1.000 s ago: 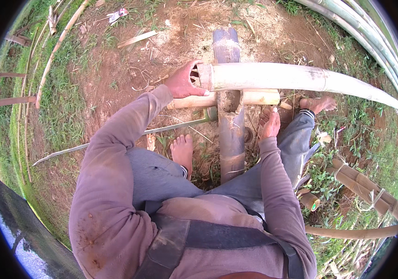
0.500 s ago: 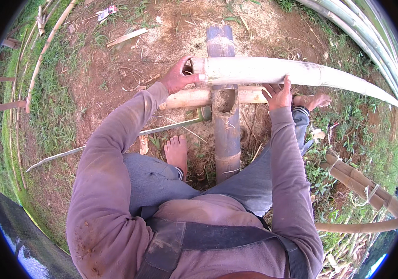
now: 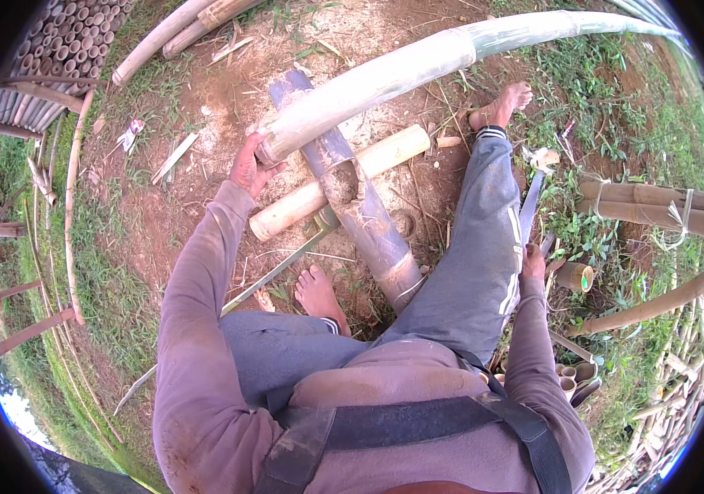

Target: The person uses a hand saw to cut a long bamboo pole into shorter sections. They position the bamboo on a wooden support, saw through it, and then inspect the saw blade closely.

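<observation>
the pole (image 3: 442, 53) looks stiff and heavy, best held mid-length and where left hand (image 3: 253, 169) clamps its end; right hand (image 3: 533, 263) grip unclear.

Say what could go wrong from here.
The long bamboo pole might roll or slip: only the left hand grips its near end, while the right hand is down beside the right trouser leg. If it drops, it could hit the bare right foot close by.
</observation>
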`<state>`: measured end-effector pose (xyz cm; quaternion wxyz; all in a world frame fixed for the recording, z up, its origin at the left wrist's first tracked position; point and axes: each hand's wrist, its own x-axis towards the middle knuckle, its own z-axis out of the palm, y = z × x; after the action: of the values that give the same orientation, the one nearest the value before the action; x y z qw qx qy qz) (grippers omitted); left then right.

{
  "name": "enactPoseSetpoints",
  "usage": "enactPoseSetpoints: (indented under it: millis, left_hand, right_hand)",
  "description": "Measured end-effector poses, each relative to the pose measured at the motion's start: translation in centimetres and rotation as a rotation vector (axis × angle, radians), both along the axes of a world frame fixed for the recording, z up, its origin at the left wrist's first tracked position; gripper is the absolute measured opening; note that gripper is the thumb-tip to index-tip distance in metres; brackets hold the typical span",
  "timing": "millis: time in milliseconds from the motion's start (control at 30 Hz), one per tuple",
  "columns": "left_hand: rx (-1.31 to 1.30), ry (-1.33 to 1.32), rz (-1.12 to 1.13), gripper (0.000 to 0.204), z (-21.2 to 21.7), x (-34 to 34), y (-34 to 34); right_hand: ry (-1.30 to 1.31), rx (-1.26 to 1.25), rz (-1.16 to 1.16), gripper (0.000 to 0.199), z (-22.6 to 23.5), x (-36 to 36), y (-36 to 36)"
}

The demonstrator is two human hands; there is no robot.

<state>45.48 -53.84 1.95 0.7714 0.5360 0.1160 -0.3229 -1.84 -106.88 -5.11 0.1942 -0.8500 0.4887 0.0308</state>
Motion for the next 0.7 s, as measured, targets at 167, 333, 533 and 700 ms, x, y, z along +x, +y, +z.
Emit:
enactPoseSetpoints:
  millis: [167,333,533,700]
  left_hand:
    - [0.049,-0.060,-0.058,0.059,-0.2,0.5,-3.3]
    - [0.091,-0.079,-0.115,0.063,-1.1,0.7,1.1]
    - [0.385,-0.495,-0.177,0.081,1.6,1.6,-1.9]
    - [0.957,-1.040,-0.909,0.102,8.3,4.8,-5.5]
  right_hand:
    - [0.093,0.058,-0.077,0.046,-14.0,-13.7,7.1]
    - [0.187,0.022,-0.096,0.038,-8.2,-7.3,8.6]
    - [0.389,0.133,-0.118,0.040,-8.6,-9.9,10.8]
    - [0.393,0.064,-0.121,0.045,-5.8,-8.2,10.5]
